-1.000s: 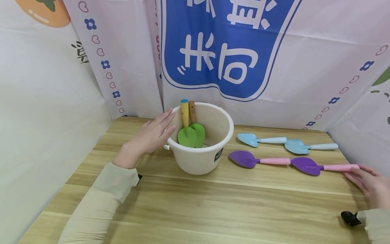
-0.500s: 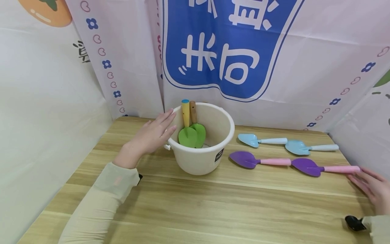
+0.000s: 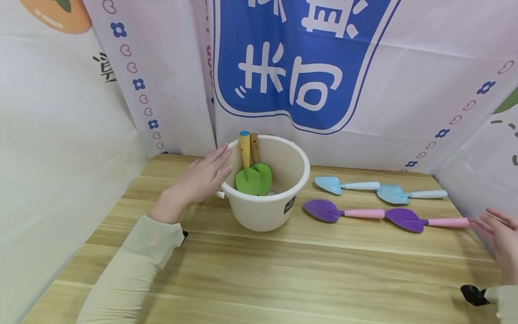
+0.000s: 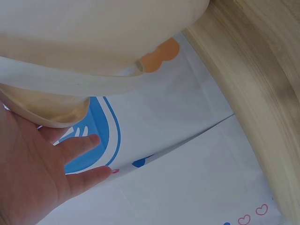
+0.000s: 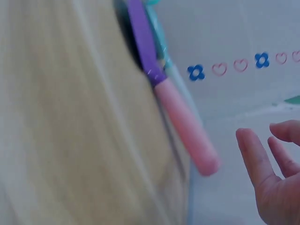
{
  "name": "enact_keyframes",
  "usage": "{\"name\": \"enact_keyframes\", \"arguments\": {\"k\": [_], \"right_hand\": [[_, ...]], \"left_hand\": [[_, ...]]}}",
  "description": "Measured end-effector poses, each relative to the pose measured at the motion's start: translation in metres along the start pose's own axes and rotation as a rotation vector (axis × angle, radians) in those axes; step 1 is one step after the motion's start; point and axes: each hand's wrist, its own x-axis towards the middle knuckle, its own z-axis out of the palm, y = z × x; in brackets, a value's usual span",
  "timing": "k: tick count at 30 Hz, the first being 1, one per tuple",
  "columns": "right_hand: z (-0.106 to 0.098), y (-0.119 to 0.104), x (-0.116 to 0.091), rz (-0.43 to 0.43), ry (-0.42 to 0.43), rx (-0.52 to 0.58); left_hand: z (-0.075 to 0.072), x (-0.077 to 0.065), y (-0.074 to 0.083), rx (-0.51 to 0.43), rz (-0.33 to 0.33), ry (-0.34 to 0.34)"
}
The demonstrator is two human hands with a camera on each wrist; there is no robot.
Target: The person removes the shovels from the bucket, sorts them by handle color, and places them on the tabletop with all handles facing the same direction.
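My left hand (image 3: 202, 177) rests with straight fingers against the left rim of a white bucket (image 3: 261, 211). Inside the bucket lean two green trowels, one with a yellow handle (image 3: 245, 150), the other with a brown handle (image 3: 255, 148). At the far right, my right hand (image 3: 499, 238) is by the handle end of a purple trowel (image 3: 406, 220) with a pink handle. In the right wrist view, a gap separates the fingers from that pink handle (image 5: 187, 129). Another purple trowel (image 3: 323, 210) lies to its left. Two light blue trowels (image 3: 329, 184) (image 3: 392, 193) lie in a row behind.
The wooden table (image 3: 259, 274) carries everything. A printed white cloth with a blue panel (image 3: 291, 67) hangs behind, close to the bucket's back. White sheets (image 3: 60, 157) close off the left and right sides.
My right hand has let go of the purple trowel's pink handle and drawn slightly right, away from its end. My left hand and the bucket have stayed in place.
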Motion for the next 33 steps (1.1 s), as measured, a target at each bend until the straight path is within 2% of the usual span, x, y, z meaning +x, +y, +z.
{"name": "enact_keyframes", "arguments": {"k": [2,6,9,12,16,18,22,29,33], "right_hand": [[-0.006,0.005,0.012,-0.081,-0.034,0.002],[0.013,-0.005,0.013,-0.125,-0.058,-0.031],[0.049,-0.024,-0.003,-0.131,-0.062,-0.028],[0.085,-0.042,-0.02,-0.15,-0.105,-0.004],[0.122,-0.063,-0.03,-0.111,-0.158,0.034],[0.137,-0.07,-0.031,-0.082,-0.161,-0.017],[0.165,-0.078,-0.03,-0.04,-0.218,-0.092],[0.209,-0.081,-0.033,0.011,-0.374,-0.117],[0.233,-0.075,-0.036,0.015,-0.463,-0.189]], "left_hand": [[0.0,0.0,0.0,-0.003,-0.002,-0.002],[0.001,0.001,0.0,-0.001,-0.002,-0.002],[0.001,0.002,0.0,0.0,0.003,-0.001],[0.001,0.002,0.0,-0.001,-0.001,-0.004],[0.0,0.001,-0.001,-0.002,-0.004,-0.005],[-0.001,0.0,-0.001,-0.002,-0.001,-0.002],[-0.001,-0.001,0.0,0.004,-0.002,-0.005],[-0.002,0.0,0.001,0.009,0.0,-0.007],[-0.002,0.001,0.001,0.013,0.001,-0.005]]}}
